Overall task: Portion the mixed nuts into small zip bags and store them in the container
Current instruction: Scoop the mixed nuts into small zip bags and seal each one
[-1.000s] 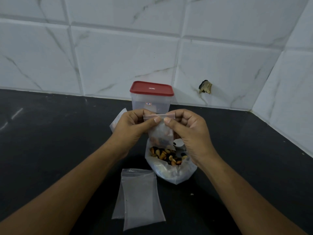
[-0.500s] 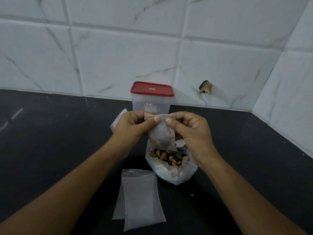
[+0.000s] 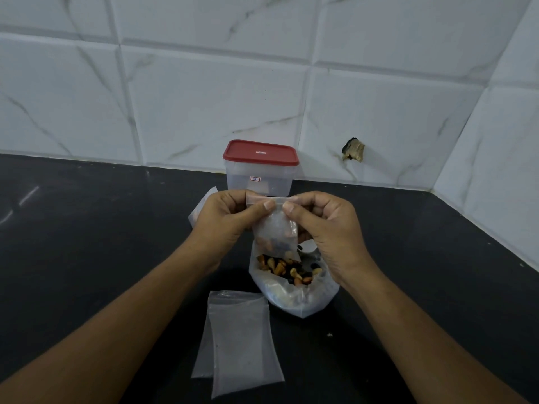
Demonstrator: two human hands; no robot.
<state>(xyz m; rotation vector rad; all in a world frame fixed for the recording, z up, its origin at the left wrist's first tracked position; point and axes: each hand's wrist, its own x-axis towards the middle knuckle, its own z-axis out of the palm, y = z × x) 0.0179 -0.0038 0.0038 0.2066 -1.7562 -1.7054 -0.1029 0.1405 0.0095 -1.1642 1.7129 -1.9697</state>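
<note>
A small zip bag [image 3: 277,237] with a few nuts in its bottom hangs in the air above the counter. My left hand [image 3: 227,220] pinches the left part of its top strip, and my right hand [image 3: 326,225] pinches the right part, thumbs almost meeting. Directly below stands the big open bag of mixed nuts [image 3: 291,287]. Behind the hands sits the clear container [image 3: 259,173] with its red lid on. Two empty zip bags [image 3: 242,342] lie flat in front, overlapping.
Another small bag [image 3: 204,205] peeks out behind my left hand, its contents hidden. The black counter [image 3: 87,243] meets white tiled walls at the back and on the right. A chipped hole [image 3: 354,150] marks the back wall.
Both hands with the small bag have shifted slightly down and right; the grip on the top strip stays the same.
</note>
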